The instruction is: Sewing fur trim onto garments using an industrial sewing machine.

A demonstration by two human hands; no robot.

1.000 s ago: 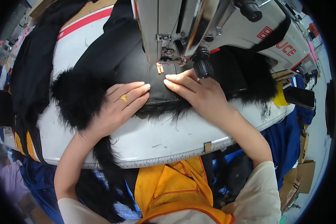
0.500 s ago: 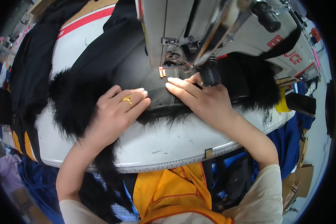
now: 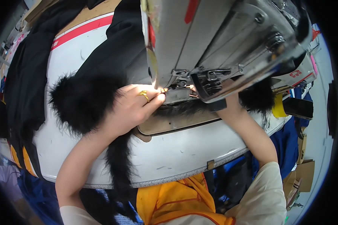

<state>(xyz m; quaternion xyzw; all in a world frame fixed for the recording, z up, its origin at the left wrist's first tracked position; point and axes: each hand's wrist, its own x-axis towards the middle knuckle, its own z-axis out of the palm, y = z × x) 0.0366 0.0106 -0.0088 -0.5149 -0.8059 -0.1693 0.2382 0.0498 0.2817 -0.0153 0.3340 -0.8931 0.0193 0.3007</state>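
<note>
A black garment with fluffy fur trim (image 3: 88, 105) lies over the sewing machine's bed, its smooth panel (image 3: 129, 56) stretching away behind. My left hand (image 3: 133, 107), with a gold ring, is closed on the garment's edge, fingertips together beside the lit presser foot area. The sewing machine head (image 3: 214, 45) looms over the middle and right. Behind it, my right hand (image 3: 233, 105) shows only its back and wrist; its fingers are mostly hidden near the fur on the right. A brownish bed plate (image 3: 180, 123) shows in front of the garment's edge.
The white tabletop (image 3: 165, 150) has a measuring tape (image 3: 184, 175) along its near edge. A fur strip (image 3: 118, 161) hangs over that edge. Dark cloth (image 3: 30, 75) drapes at left. A yellow item (image 3: 278, 106) and a black flat object (image 3: 298, 108) sit at right.
The garment's near edge has moved away from me, exposing the brownish plate. My left hand has moved right and up toward the presser foot; my right hand has gone behind the machine head, which looks larger.
</note>
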